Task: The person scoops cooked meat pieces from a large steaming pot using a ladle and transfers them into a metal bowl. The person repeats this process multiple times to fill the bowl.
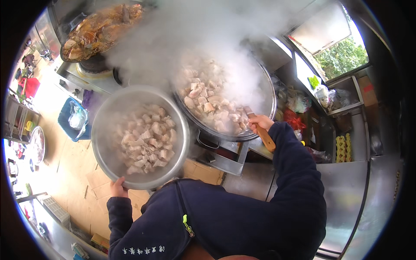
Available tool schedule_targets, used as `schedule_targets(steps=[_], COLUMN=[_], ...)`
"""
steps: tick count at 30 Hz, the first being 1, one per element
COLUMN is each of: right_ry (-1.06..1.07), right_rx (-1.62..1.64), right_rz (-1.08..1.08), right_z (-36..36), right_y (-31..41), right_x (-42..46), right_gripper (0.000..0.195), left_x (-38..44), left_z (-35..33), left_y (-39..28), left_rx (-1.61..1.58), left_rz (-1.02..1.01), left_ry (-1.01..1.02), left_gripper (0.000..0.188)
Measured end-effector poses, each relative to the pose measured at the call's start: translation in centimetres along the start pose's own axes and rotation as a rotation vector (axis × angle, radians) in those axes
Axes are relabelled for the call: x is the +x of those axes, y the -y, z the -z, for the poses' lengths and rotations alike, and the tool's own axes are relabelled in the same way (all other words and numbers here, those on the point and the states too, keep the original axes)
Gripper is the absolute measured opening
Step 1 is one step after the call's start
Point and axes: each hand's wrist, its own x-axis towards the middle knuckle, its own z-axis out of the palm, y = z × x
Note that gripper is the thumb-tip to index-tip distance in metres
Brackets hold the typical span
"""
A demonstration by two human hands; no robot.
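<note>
My left hand (119,187) grips the near rim of a large steel basin (104,139). Pale chunks of cooked meat (151,138) lie in the basin, which is beside a wide wok-like pan (271,94). More meat pieces (208,97) fill the pan under thick steam. In my right hand (262,123) is the wooden handle (267,140) of a cooking utensil, over the pan's near right rim. A short metal part shows above my fist; the utensil's working end cannot be made out in the steam and meat.
Behind the basin, a second pan (97,35) holds browned food in liquid. A blue plastic bin (66,120) with bags stands on the floor to the left. Right of the pan are plastic bags (294,118), yellow egg trays (344,148) and steel cabinets (339,195). Steam hides much of the back.
</note>
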Motion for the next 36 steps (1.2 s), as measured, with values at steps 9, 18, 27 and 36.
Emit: schedule_targets(steps=[9,18,27,36], right_ry=[0.128,0.106,0.046,0.039], right_rx=[0.216,0.225,0.258,0.247], right_rz=[0.145,0.39,0.397,0.433], right_z=[-2.9,-3.8,-5.5,-11.0], right_y=[-0.2,-4.9,-5.3,-4.0], right_x=[-0.3,-4.8,-8.6,-11.8], right_gripper=[0.019,0.011,0.014,0.01], left_x=[0.1,-0.3,-1.6,-1.6], left_z=[-0.5,-0.9,-1.7,-1.6], left_y=[-0.4,-1.1,-2.1,-2.5], left_rx=[-0.002,0.003,0.039,0.069], left_rz=[-0.014,-0.013,-0.018,-0.03], left_ry=[0.006,0.082,0.134,0.182], left_gripper=[0.043,0.043,0.037,0.027])
